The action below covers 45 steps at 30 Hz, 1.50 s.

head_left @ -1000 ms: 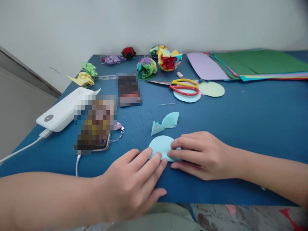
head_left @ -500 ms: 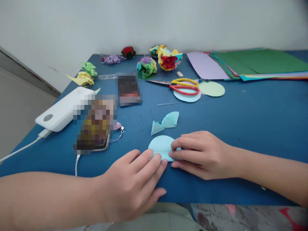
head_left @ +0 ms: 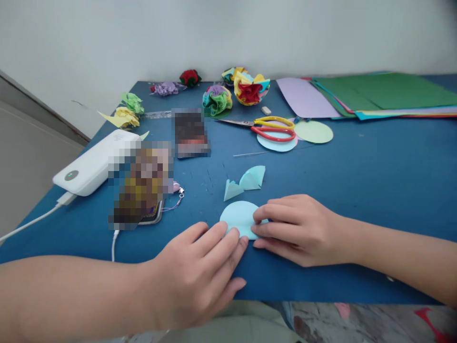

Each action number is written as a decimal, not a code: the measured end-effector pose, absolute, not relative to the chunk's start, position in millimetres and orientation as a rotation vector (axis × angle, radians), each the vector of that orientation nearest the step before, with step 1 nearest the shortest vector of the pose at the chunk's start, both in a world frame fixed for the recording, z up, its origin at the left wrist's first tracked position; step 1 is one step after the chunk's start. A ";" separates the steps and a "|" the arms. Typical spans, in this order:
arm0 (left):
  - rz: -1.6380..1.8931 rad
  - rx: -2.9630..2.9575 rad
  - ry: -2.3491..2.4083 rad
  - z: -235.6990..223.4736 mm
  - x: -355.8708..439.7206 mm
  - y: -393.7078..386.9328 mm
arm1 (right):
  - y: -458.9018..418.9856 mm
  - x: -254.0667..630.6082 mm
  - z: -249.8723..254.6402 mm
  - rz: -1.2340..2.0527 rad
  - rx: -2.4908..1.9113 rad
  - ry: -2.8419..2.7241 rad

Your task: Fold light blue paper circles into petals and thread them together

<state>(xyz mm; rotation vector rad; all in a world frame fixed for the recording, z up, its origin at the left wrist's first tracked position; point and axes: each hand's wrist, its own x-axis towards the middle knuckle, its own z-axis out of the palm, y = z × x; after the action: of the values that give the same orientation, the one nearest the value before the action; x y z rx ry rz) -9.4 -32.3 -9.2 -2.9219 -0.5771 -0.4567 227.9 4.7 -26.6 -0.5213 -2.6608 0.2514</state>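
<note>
A light blue paper circle (head_left: 240, 213) lies flat on the blue tabletop, its near edge folded or straight. My left hand (head_left: 205, 267) rests its stretched fingertips on the paper's near left side, with the thumb apart below. My right hand (head_left: 298, 228) has bent fingers closed on the right side of the paper, thumb close to its near edge; the part under those fingers is hidden. Just beyond lies a light blue pleated paper piece (head_left: 253, 178), spread like two small fans.
Scissors (head_left: 274, 128) with red and yellow handles lie over paper circles (head_left: 316, 132). Paper balls (head_left: 252, 89) stand at the back. Coloured sheets (head_left: 389, 93) are stacked back right. A white power bank (head_left: 96, 162) and blurred phone (head_left: 146, 186) with cables lie left. A thin needle-like rod (head_left: 250, 154) lies mid-table.
</note>
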 end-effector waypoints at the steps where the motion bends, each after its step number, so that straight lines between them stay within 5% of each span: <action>1: -0.456 -2.924 -0.577 -9.1 -9.4 -32.1 | 4.6 227.8 -26.5 0.243 -0.524 -2.662; 22: -0.344 -3.018 -0.637 -6.9 -7.9 -30.2 | -0.1 224.9 -19.0 -0.080 -0.252 -2.721; 38: -0.726 -2.737 -0.603 -8.5 -9.2 -29.1 | -2.3 222.4 -19.5 -0.046 -0.360 -2.594; 45: -0.852 -3.037 -0.656 -8.5 -12.1 -13.8 | 1.1 216.7 -21.6 0.259 -0.633 -2.685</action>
<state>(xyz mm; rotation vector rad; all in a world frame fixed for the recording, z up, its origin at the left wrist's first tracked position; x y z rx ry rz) -12.1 -13.8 -8.5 -3.0368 -0.6564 -0.8523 216.7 1.1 -21.6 -0.6334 -2.6846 0.2595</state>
